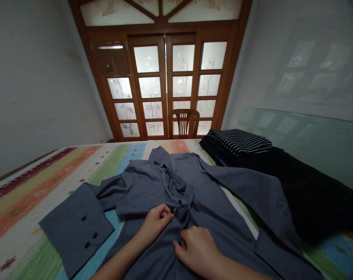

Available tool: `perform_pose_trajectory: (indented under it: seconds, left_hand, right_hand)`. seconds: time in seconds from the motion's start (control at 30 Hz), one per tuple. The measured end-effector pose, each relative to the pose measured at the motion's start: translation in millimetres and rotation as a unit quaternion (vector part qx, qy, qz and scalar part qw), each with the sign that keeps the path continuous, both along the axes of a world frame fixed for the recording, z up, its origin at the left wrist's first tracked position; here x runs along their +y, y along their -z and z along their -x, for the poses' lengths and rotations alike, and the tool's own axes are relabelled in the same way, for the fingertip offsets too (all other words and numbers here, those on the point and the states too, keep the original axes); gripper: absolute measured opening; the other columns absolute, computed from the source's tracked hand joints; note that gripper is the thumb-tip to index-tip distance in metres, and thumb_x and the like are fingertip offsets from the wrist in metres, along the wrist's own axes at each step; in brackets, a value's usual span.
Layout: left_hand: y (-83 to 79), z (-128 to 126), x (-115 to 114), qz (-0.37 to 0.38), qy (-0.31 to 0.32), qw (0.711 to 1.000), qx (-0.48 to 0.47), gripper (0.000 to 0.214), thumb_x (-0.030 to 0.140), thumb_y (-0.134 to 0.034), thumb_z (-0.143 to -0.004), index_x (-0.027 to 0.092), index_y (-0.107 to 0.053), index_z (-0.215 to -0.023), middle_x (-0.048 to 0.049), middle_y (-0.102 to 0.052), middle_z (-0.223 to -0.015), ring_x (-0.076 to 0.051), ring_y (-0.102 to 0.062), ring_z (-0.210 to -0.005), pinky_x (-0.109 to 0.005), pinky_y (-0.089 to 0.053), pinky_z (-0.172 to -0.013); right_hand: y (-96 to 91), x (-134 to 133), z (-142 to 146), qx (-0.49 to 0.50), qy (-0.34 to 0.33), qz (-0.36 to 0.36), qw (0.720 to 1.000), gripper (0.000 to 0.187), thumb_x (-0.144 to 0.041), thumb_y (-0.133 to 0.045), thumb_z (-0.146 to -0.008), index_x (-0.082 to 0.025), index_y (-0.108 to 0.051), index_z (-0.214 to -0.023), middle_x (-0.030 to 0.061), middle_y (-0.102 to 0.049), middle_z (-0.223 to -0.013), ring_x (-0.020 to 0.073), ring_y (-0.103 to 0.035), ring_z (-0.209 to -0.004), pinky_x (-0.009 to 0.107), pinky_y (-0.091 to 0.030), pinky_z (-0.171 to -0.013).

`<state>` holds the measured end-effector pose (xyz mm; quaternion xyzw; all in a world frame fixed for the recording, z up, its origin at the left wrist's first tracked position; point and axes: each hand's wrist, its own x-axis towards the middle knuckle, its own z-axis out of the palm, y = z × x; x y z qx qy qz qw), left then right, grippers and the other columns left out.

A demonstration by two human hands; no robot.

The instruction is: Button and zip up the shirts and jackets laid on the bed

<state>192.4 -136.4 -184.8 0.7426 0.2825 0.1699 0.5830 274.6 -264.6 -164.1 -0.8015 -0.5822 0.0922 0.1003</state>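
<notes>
One striped sheet [86,163] is lying under a grey shirt [205,202], which is spreading front up. Dark clothes [307,186] are resting in a stack just beside one sleeve [261,190]. Over the shirt's front, the right hand [196,245] is curling loosely and the left hand [157,218] more tightly; whether either is gripping cloth, I cannot tell. Small dark buttons [180,202] are showing beyond them.

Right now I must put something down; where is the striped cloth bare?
Most room: striped cloth at left, between its outer edge and the spread cuff of the shirt. Crowded: the middle, with left hand and right hand at the shirt; the right, with stacked clothes.
</notes>
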Motion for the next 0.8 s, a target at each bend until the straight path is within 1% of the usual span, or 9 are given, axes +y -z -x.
perform_pose_trajectory:
  seconds: [0.13,0.2,0.27,0.37,0.47,0.5,0.57,0.67,0.8]
  left_hand:
    - [-4.6,1,-1,-0.036,-0.002,0.999,0.02,0.027,0.045,-0.046,-0.062,0.019,-0.037,-0.058,0.0083,-0.029,-0.047,-0.008,-0.026,-0.046,-0.02,-0.021,-0.045]
    - [-14.0,4,-5,-0.079,-0.01,0.996,0.032,0.029,0.046,-0.04,-0.066,0.019,-0.035,-0.056,0.0073,-0.029,-0.048,-0.009,-0.028,-0.047,-0.021,-0.022,-0.046]
    - [-26.9,10,-13,-0.151,-0.002,0.986,0.065,0.03,0.045,-0.036,-0.071,0.019,-0.035,-0.055,0.0057,-0.033,-0.049,-0.01,-0.033,-0.048,-0.021,-0.022,-0.047]
    - [-43.2,21,-32,-0.262,0.047,0.952,0.152,0.028,0.037,-0.036,-0.075,0.018,-0.04,-0.055,0.0035,-0.041,-0.049,-0.011,-0.04,-0.048,-0.023,-0.02,-0.048]
    - [-43.5,30,-49,-0.323,0.106,0.912,0.228,0.025,0.032,-0.037,-0.077,0.018,-0.048,-0.058,0.0003,-0.052,-0.054,-0.013,-0.046,-0.051,-0.024,-0.017,-0.047]
    - [-40.3,32,-53,-0.33,0.119,0.904,0.242,0.024,0.03,-0.037,-0.077,0.019,-0.05,-0.06,-0.0008,-0.055,-0.056,-0.013,-0.048,-0.053,-0.024,-0.017,-0.047]
    - [-32.2,32,-57,-0.325,0.126,0.903,0.252,0.022,0.028,-0.037,-0.076,0.019,-0.052,-0.063,-0.002,-0.059,-0.061,-0.014,-0.051,-0.055,-0.023,-0.019,-0.047]
    - [-24.8,30,-60,-0.273,0.121,0.924,0.24,0.018,0.029,-0.039,-0.075,0.019,-0.051,-0.066,-0.0003,-0.058,-0.06,-0.012,-0.051,-0.054,-0.021,-0.023,-0.046]
    - [-25.5,27,-63,-0.195,0.151,0.945,0.214,0.01,0.029,-0.044,-0.071,0.019,-0.046,-0.069,0.0044,-0.049,-0.054,-0.01,-0.046,-0.049,-0.019,-0.024,-0.045]
  right_hand:
    - [0.9,-2,-9,0.034,-0.017,0.023,0.999,0.018,-0.02,-0.047,-0.067,-0.02,-0.064,-0.063,0.004,-0.066,-0.065,0.0169,-0.059,-0.059,0.023,-0.026,-0.047]
    - [0.9,-3,-16,0.073,-0.06,0.035,0.995,0.015,-0.017,-0.048,-0.064,-0.018,-0.063,-0.062,0.0024,-0.065,-0.062,0.0136,-0.055,-0.055,0.021,-0.024,-0.046]
    - [2.2,-5,-22,0.118,-0.097,0.03,0.988,0.012,-0.015,-0.049,-0.063,-0.016,-0.059,-0.057,-0.0001,-0.06,-0.055,0.01,-0.049,-0.05,0.02,-0.022,-0.046]
    - [8.0,-9,-29,0.191,-0.102,-0.005,0.976,0.015,-0.014,-0.049,-0.063,-0.014,-0.048,-0.048,-0.0045,-0.046,-0.046,0.007,-0.039,-0.047,0.019,-0.021,-0.045]
    - [15.4,-16,-33,0.267,-0.103,-0.037,0.957,0.022,-0.015,-0.048,-0.065,-0.015,-0.037,-0.046,-0.0063,-0.035,-0.046,0.0065,-0.035,-0.048,0.018,-0.021,-0.045]
    - [17.0,-18,-34,0.289,-0.107,-0.044,0.95,0.022,-0.016,-0.047,-0.066,-0.016,-0.035,-0.047,-0.0065,-0.033,-0.047,0.0068,-0.034,-0.049,0.018,-0.022,-0.045]
    - [18.2,-23,-35,0.316,-0.117,-0.057,0.94,0.022,-0.018,-0.046,-0.067,-0.017,-0.034,-0.048,-0.0063,-0.032,-0.049,0.0074,-0.034,-0.05,0.018,-0.024,-0.046]
    - [15.5,-27,-36,0.326,-0.124,-0.074,0.934,0.024,-0.024,-0.046,-0.069,-0.017,-0.034,-0.05,-0.0053,-0.034,-0.05,0.0086,-0.037,-0.052,0.019,-0.028,-0.049]
    - [10.5,-31,-31,0.345,-0.139,-0.116,0.921,0.027,-0.032,-0.041,-0.074,-0.017,-0.04,-0.051,-0.0018,-0.044,-0.054,0.0108,-0.044,-0.056,0.021,-0.035,-0.055]
